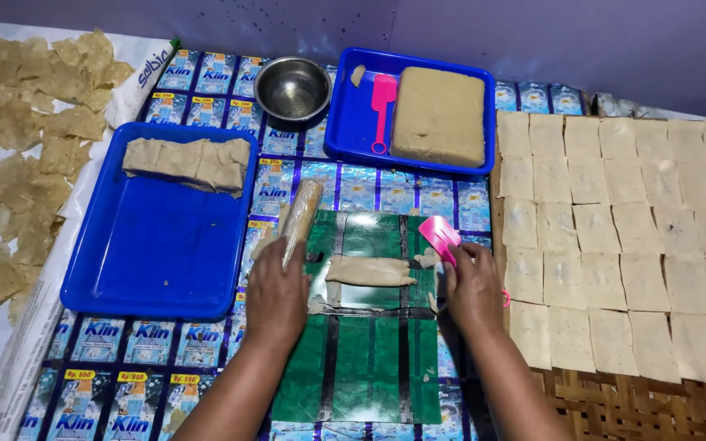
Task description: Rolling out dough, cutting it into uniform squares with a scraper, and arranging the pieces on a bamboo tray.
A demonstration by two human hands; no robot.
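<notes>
Head view, left to right: dried crackers (pixel 18 147) lie on a white sheet, beside a blue tray (pixel 157 245) carrying folded dough sheets (pixel 189 162). The left hand (pixel 275 298) is closed around a wrapped rolling pin (pixel 300 220). Between the hands, a folded strip of dough (pixel 369 271) rests on a green plastic mat (pixel 361 359). The right hand (pixel 471 290) grips a pink scraper (pixel 441 237) touching the strip's end. Flat dough squares (pixel 614 237) cover a woven rack on the right.
</notes>
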